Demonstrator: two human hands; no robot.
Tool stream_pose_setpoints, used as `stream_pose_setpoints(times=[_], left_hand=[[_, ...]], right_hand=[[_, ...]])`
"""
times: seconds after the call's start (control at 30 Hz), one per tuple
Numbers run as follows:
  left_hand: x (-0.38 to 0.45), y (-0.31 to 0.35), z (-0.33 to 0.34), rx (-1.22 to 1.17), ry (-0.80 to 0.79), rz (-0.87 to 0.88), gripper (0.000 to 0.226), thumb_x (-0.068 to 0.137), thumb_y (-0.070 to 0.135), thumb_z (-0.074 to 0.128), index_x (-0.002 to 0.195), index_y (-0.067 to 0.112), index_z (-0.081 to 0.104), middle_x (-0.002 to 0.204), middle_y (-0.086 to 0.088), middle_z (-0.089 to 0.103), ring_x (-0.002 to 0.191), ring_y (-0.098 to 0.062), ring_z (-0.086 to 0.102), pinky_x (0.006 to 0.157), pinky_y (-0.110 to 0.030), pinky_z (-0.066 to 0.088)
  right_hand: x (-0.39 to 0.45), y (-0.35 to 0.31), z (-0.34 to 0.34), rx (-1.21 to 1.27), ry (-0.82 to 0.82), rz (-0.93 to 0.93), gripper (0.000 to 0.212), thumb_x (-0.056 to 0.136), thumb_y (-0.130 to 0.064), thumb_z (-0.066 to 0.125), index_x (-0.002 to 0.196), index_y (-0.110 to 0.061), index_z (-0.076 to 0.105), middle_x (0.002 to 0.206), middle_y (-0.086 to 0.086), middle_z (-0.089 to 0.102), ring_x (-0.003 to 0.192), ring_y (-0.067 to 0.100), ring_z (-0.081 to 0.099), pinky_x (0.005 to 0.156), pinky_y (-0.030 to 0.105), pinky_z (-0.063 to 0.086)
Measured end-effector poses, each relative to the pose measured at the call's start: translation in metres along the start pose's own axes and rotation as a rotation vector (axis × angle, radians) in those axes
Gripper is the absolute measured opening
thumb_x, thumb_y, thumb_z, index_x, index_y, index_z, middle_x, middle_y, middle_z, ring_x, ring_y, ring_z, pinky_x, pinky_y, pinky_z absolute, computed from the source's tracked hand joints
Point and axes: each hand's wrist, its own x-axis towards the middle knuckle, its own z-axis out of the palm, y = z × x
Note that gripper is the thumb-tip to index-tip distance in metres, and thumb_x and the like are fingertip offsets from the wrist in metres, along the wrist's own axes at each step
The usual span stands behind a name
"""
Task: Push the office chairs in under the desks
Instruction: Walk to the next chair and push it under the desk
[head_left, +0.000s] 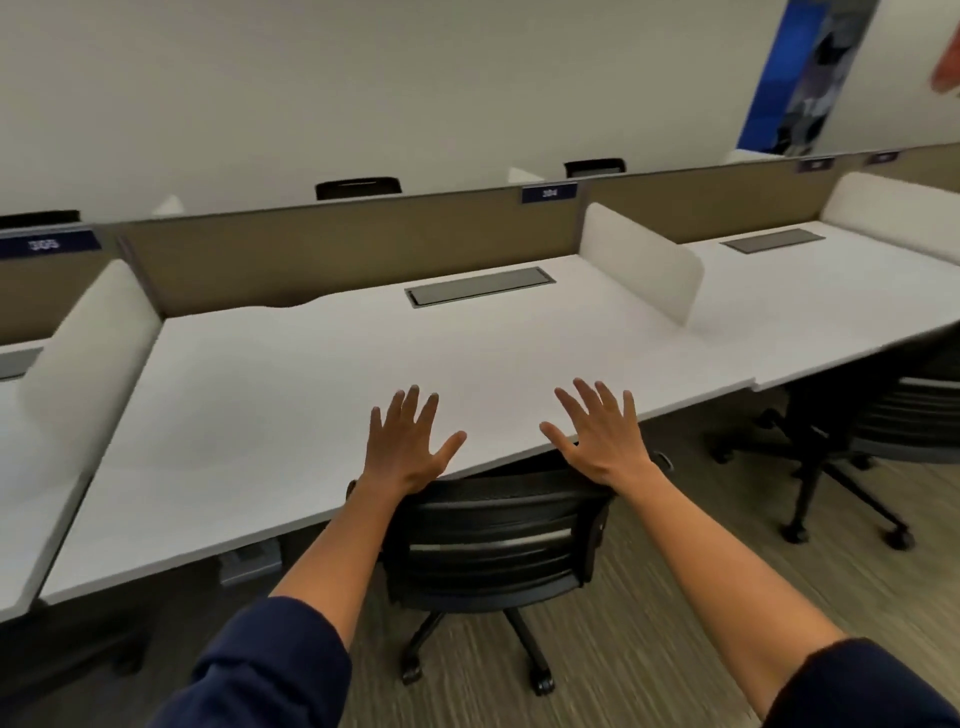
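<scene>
Navy sleeves (270, 670) reach forward; left hand (408, 447) and right hand (597, 441), fingers splayed, rest on the chair (498, 540) backrest, directly before the desk (363, 364) edge.

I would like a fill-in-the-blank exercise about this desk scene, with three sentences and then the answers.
1. Both hands, the left hand and the right hand, have their fingers spread ____.
2. The black chair in front of the person stands with its backrest against the edge of the ____ desk.
3. The second chair is on the person's ____ side.

Missing words: open; white; right
</scene>
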Motion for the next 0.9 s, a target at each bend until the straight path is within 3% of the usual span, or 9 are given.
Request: stream_pose_setpoints(times=[0.07, 0.13, 0.2, 0.27, 0.33, 0.4, 0.57, 0.77, 0.9], left_hand=[[0.003, 0.001, 0.006, -0.065, -0.073, -0.059, 0.084, 0.095, 0.076, 0.025, 0.161, 0.024, 0.021, 0.171, -0.006, 0.008, 0.157, -0.025, 0.008, 0.125, -0.049, 0.011], [0.007, -0.002, 0.009, -0.113, -0.129, -0.12, 0.084, 0.093, 0.079, 0.025, 0.151, 0.021, 0.043, 0.163, -0.007, 0.034, 0.148, -0.027, 0.034, 0.115, -0.046, 0.032], [0.008, -0.004, 0.011, -0.139, -0.16, -0.152, 0.085, 0.089, 0.083, 0.025, 0.132, 0.02, 0.064, 0.139, -0.004, 0.062, 0.125, -0.027, 0.058, 0.097, -0.042, 0.046], [0.006, -0.006, 0.013, -0.171, -0.184, -0.163, 0.081, 0.087, 0.085, 0.024, 0.094, 0.021, 0.073, 0.102, -0.002, 0.072, 0.094, -0.025, 0.066, 0.079, -0.037, 0.049], [0.0, -0.008, 0.015, -0.2, -0.242, -0.178, 0.075, 0.086, 0.086, 0.025, 0.06, 0.019, 0.046, 0.067, 0.001, 0.056, 0.063, -0.021, 0.053, 0.062, -0.033, 0.04], [-0.006, -0.006, 0.013, -0.213, -0.305, -0.172, 0.074, 0.084, 0.088, 0.027, 0.059, 0.019, 0.032, 0.06, 0.001, 0.045, 0.055, -0.02, 0.043, 0.06, -0.033, 0.035], [-0.027, -0.002, 0.008, -0.081, -0.386, -0.133, 0.083, 0.079, 0.093, 0.02, 0.061, 0.018, 0.049, 0.064, 0.001, 0.055, 0.062, -0.02, 0.055, 0.064, -0.033, 0.041], [-0.067, 0.018, 0.011, 0.01, -0.272, -0.068, 0.076, 0.082, 0.092, 0.021, 0.056, 0.021, 0.03, 0.054, 0.003, 0.037, 0.051, -0.019, 0.039, 0.059, -0.032, 0.032], [-0.094, 0.038, 0.013, 0.011, -0.144, -0.056, 0.077, 0.084, 0.09, 0.021, 0.06, 0.019, 0.038, 0.055, 0.002, 0.044, 0.052, -0.019, 0.045, 0.056, -0.031, 0.035]], right_hand=[[0.017, 0.008, 0.01, 0.023, -0.087, -0.028, 0.08, 0.093, -0.076, 0.013, 0.159, -0.031, 0.017, 0.168, 0.002, 0.014, 0.155, 0.027, 0.01, 0.123, 0.057, 0.002], [0.027, 0.01, 0.017, 0.065, -0.16, -0.06, 0.08, 0.093, -0.076, 0.016, 0.152, -0.027, 0.037, 0.158, 0.005, 0.04, 0.146, 0.029, 0.034, 0.119, 0.057, 0.022], [0.036, 0.009, 0.019, 0.124, -0.198, -0.075, 0.086, 0.089, -0.081, 0.012, 0.117, -0.02, 0.067, 0.123, 0.008, 0.068, 0.118, 0.031, 0.061, 0.095, 0.048, 0.047], [0.04, 0.005, 0.023, 0.154, -0.179, -0.094, 0.085, 0.084, -0.084, 0.008, 0.07, -0.016, 0.057, 0.077, 0.006, 0.065, 0.078, 0.028, 0.065, 0.069, 0.038, 0.049], [0.039, 0.002, 0.028, 0.148, -0.166, -0.121, 0.078, 0.088, -0.082, 0.012, 0.059, -0.016, 0.04, 0.059, 0.003, 0.052, 0.056, 0.024, 0.054, 0.058, 0.033, 0.043], [0.037, 0.001, 0.029, 0.153, -0.142, -0.146, 0.075, 0.09, -0.08, 0.015, 0.056, -0.016, 0.036, 0.055, 0.002, 0.047, 0.051, 0.023, 0.048, 0.055, 0.031, 0.039], [0.019, 0.01, 0.022, 0.158, -0.128, -0.151, 0.075, 0.093, -0.076, 0.016, 0.055, -0.015, 0.038, 0.056, 0.003, 0.05, 0.054, 0.024, 0.052, 0.061, 0.034, 0.045], [-0.027, 0.026, 0.016, 0.149, -0.127, -0.151, 0.076, 0.094, -0.074, 0.019, 0.052, -0.015, 0.041, 0.056, 0.004, 0.053, 0.058, 0.027, 0.058, 0.072, 0.039, 0.055], [-0.063, 0.041, 0.017, 0.071, -0.031, -0.252, 0.08, 0.095, -0.073, 0.02, 0.069, -0.01, 0.064, 0.065, 0.003, 0.064, 0.061, 0.021, 0.061, 0.068, 0.038, 0.056]])
